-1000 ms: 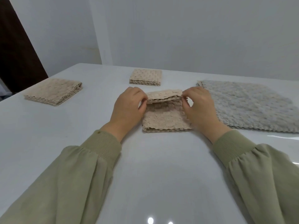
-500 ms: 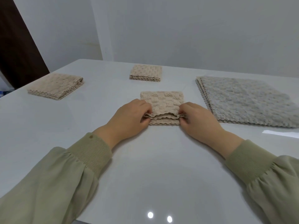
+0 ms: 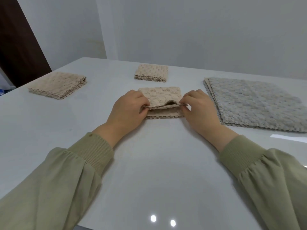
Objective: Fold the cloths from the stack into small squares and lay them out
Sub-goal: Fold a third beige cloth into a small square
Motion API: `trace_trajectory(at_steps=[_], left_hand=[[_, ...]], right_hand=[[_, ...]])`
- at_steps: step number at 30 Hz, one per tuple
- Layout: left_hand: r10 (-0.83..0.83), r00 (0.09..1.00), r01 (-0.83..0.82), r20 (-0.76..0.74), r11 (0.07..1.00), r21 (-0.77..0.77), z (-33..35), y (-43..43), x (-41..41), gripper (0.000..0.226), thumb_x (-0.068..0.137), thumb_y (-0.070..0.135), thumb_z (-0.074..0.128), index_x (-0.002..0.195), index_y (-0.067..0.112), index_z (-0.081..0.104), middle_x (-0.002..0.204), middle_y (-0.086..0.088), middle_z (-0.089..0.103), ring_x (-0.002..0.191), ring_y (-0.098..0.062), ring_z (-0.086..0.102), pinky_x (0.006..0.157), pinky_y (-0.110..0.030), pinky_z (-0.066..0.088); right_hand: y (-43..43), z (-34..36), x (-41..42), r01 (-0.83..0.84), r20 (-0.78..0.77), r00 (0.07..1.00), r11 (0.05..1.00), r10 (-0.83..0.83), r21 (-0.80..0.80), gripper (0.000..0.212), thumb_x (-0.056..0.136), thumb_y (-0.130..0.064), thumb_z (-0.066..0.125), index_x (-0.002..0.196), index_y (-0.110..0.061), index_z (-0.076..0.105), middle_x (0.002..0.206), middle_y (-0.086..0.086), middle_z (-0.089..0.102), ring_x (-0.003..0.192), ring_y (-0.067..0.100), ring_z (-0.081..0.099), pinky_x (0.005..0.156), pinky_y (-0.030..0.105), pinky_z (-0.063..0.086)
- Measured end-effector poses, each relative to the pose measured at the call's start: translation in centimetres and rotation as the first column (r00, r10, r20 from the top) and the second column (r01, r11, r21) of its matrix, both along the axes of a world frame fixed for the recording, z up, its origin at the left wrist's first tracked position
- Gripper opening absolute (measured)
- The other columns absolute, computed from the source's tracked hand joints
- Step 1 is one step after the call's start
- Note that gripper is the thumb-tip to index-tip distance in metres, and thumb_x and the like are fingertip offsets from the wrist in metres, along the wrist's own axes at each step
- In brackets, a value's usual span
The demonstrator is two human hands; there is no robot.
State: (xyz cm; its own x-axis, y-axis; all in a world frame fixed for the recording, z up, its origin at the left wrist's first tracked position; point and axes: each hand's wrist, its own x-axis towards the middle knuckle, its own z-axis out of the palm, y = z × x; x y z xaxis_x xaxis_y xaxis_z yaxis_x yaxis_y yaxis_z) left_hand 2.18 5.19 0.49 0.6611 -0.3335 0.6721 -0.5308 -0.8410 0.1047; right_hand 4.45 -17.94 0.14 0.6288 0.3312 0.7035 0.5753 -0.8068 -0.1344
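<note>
On the white table (image 3: 157, 163), the left hand (image 3: 128, 110) and right hand (image 3: 199, 112) pinch opposite ends of the beige cloth (image 3: 162, 97), its top flap's edge running side to side, just short of the lower layer's near edge. Farther off lie folded squares (image 3: 151, 72) and, by the right edge, the grey stack (image 3: 254, 103).

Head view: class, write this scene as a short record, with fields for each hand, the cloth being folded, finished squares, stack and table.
left hand: pinches the upper layer's near edge, left end
right hand: pinches the same edge, right end
cloth in work: beige cloth, between the hands, upper layer raised off the lower
finished: left square at the far left, far square beyond the hands, both beige
stack: grey cloths lying flat, right of the hands
table: white, glossy
</note>
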Motion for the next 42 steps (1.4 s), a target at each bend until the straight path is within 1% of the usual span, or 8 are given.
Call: trace_trajectory(at_steps=[10,16,21,27,29,32,37,42], left_hand=[[-0.051,0.998,0.054,-0.027,0.992,0.118,-0.37,0.37,-0.02,0.006,0.069,0.006,0.076,0.073,0.009,0.073,0.068,-0.005,0.062,0.065,-0.029,0.059,0.056,-0.027,0.042],[-0.051,0.996,0.043,0.069,0.994,0.101,0.01,0.31,0.08,0.005,0.069,0.005,0.072,0.072,0.008,0.072,0.068,-0.005,0.064,0.061,-0.028,0.058,0.057,-0.029,0.044],[-0.049,0.998,0.045,0.025,0.990,0.133,-0.18,0.26,0.09,0.014,0.066,-0.001,0.075,0.068,0.010,0.066,0.064,-0.003,0.062,0.059,-0.026,0.057,0.056,-0.029,0.042],[-0.075,0.996,0.080,-0.048,0.987,0.137,-0.48,0.48,-0.01,0.012,0.069,0.000,0.071,0.068,0.011,0.066,0.066,-0.001,0.062,0.063,-0.024,0.056,0.055,-0.031,0.043],[-0.078,0.995,0.086,-0.065,0.988,0.127,-0.49,0.53,0.06,0.011,0.070,0.001,0.069,0.069,0.011,0.065,0.069,-0.001,0.061,0.067,-0.024,0.056,0.056,-0.032,0.044],[-0.103,0.992,0.111,-0.069,0.986,0.122,-0.40,0.55,0.07,0.011,0.070,0.000,0.068,0.071,0.011,0.064,0.074,-0.002,0.060,0.072,-0.023,0.055,0.059,-0.030,0.043],[-0.127,0.990,0.134,-0.059,0.982,0.133,-0.31,0.58,0.08,0.008,0.071,0.003,0.065,0.072,0.011,0.062,0.077,-0.001,0.061,0.074,-0.023,0.055,0.060,-0.033,0.046],[-0.127,0.977,0.146,-0.173,0.984,0.106,-0.65,0.44,0.01,0.004,0.076,0.009,0.063,0.078,0.013,0.062,0.082,0.002,0.061,0.080,-0.018,0.053,0.067,-0.034,0.047]], right_hand=[[-0.68,-0.19,-0.40,-0.038,0.030,0.999,0.988,0.043,-0.150,0.007,0.071,-0.012,0.067,0.069,-0.008,0.073,0.068,0.006,0.065,0.066,0.031,0.057,0.063,0.035,0.045],[-0.68,0.11,0.11,0.028,0.195,0.981,0.988,0.002,-0.152,0.006,0.071,-0.006,0.071,0.067,-0.011,0.072,0.064,0.003,0.062,0.066,0.028,0.056,0.071,0.032,0.034],[-0.78,-0.64,0.34,0.047,0.122,0.992,0.958,-0.013,-0.283,0.008,0.069,-0.007,0.075,0.066,-0.012,0.071,0.061,0.002,0.061,0.067,0.028,0.055,0.073,0.033,0.029],[-0.96,-0.45,-0.09,0.061,0.124,0.992,0.942,-0.020,-0.329,0.007,0.071,-0.008,0.068,0.064,-0.011,0.068,0.066,0.002,0.059,0.072,0.029,0.053,0.079,0.034,0.030],[-0.78,-0.41,-0.27,0.063,0.107,0.994,0.941,-0.029,-0.332,0.003,0.069,-0.008,0.069,0.069,-0.011,0.067,0.073,0.004,0.061,0.078,0.031,0.054,0.083,0.034,0.030],[-0.52,-0.19,-0.49,0.015,0.068,0.998,0.960,0.004,-0.280,0.014,0.070,-0.007,0.067,0.083,-0.012,0.065,0.086,0.003,0.064,0.086,0.031,0.056,0.087,0.033,0.030],[-0.64,-0.18,-0.17,-0.002,0.091,0.995,0.941,0.036,-0.340,0.012,0.076,-0.013,0.058,0.074,-0.012,0.069,0.072,0.001,0.064,0.080,0.030,0.056,0.088,0.034,0.033],[-0.24,-0.08,-0.59,-0.008,0.011,1.000,0.953,0.012,-0.303,0.026,0.082,-0.020,0.048,0.063,-0.012,0.065,0.063,-0.001,0.060,0.075,0.026,0.052,0.086,0.035,0.036]])
